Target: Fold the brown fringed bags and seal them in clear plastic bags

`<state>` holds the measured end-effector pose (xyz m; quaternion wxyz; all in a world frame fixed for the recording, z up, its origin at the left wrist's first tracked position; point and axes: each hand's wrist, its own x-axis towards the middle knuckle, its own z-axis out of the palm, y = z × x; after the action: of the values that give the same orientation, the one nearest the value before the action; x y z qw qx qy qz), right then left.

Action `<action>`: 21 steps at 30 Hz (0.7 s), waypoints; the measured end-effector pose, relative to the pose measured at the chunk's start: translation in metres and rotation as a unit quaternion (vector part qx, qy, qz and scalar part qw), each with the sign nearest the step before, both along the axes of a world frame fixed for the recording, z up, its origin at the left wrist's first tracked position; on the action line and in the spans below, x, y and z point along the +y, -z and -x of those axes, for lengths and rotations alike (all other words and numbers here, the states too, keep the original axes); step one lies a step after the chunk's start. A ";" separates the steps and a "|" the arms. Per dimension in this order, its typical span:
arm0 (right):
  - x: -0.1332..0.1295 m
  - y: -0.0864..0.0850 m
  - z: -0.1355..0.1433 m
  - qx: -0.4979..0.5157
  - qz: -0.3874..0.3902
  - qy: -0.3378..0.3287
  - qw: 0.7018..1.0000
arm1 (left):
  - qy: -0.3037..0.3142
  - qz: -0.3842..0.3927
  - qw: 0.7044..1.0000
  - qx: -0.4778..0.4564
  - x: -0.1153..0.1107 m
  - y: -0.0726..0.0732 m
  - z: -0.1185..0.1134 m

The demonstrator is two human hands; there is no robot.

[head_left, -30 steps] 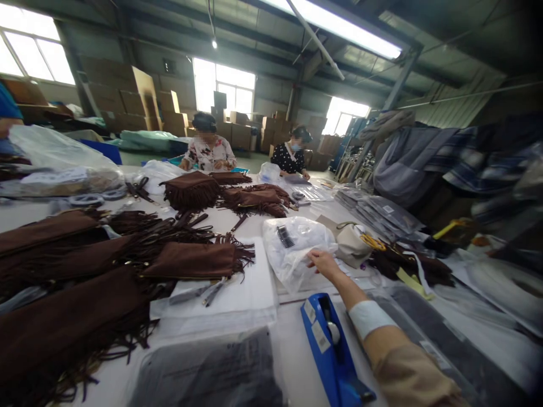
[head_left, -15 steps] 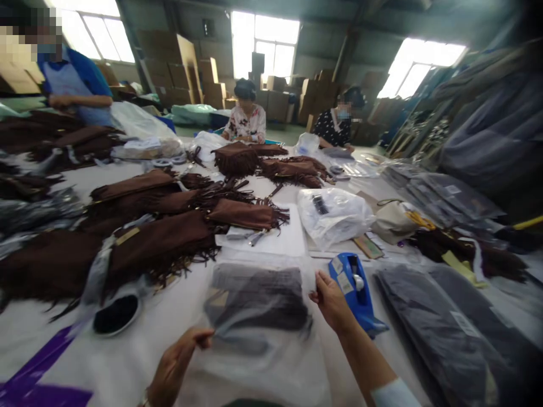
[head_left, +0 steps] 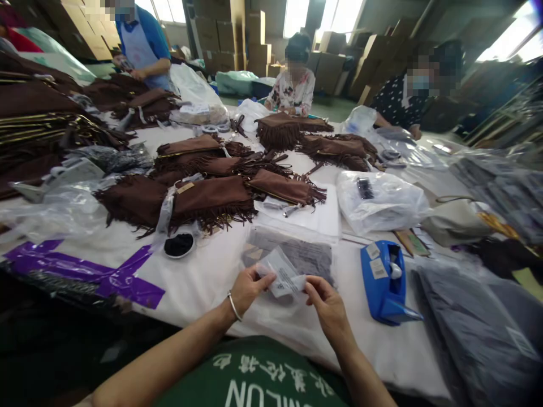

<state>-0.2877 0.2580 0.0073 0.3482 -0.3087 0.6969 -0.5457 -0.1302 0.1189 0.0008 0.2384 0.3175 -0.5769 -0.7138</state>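
Both hands pinch a small translucent printed packet (head_left: 280,272) above the table. My left hand (head_left: 250,288), with a bracelet at its wrist, grips the packet's left side between thumb and fingers. On the right side, my right hand (head_left: 324,297) pinches the packet's corner. Beneath them a clear bag with a dark fringed item inside (head_left: 311,254) lies flat, partly covered by the packet and hands. To the right stands a blue tape dispenser (head_left: 377,282).
Brown fringed pouches (head_left: 212,198) spread across the left and middle. A white plastic bag (head_left: 382,206) lies beyond the dispenser, grey bagged items (head_left: 479,328) at right. A small dish of black material (head_left: 179,245) sits left. Three people work across the table.
Both hands have come together over the bagged item and now hold the small packet, which did not show before. The view has shifted left and down.
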 end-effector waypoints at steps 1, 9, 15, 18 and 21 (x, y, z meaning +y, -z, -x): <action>0.001 0.000 0.001 0.005 0.004 0.011 1.000 | 0.005 0.014 1.000 -0.002 0.000 -0.001 -0.001; -0.015 -0.020 -0.009 -0.041 0.013 -0.106 0.993 | 0.038 0.119 0.989 -0.075 0.007 -0.013 0.004; -0.008 -0.012 0.036 -0.071 0.046 0.047 0.995 | -0.052 0.123 0.985 -0.107 -0.021 -0.009 -0.006; -0.001 -0.020 0.095 0.025 0.012 0.143 0.989 | -0.101 0.127 0.979 -0.120 -0.034 -0.007 -0.009; -0.003 -0.038 0.172 0.293 -0.121 0.170 0.933 | -0.103 0.134 0.978 -0.124 -0.040 -0.004 -0.005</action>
<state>-0.4596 0.2549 0.0456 0.0651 -0.2871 0.8707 -0.3939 -0.1250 0.0792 0.0052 0.2774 0.4263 -0.6571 -0.5564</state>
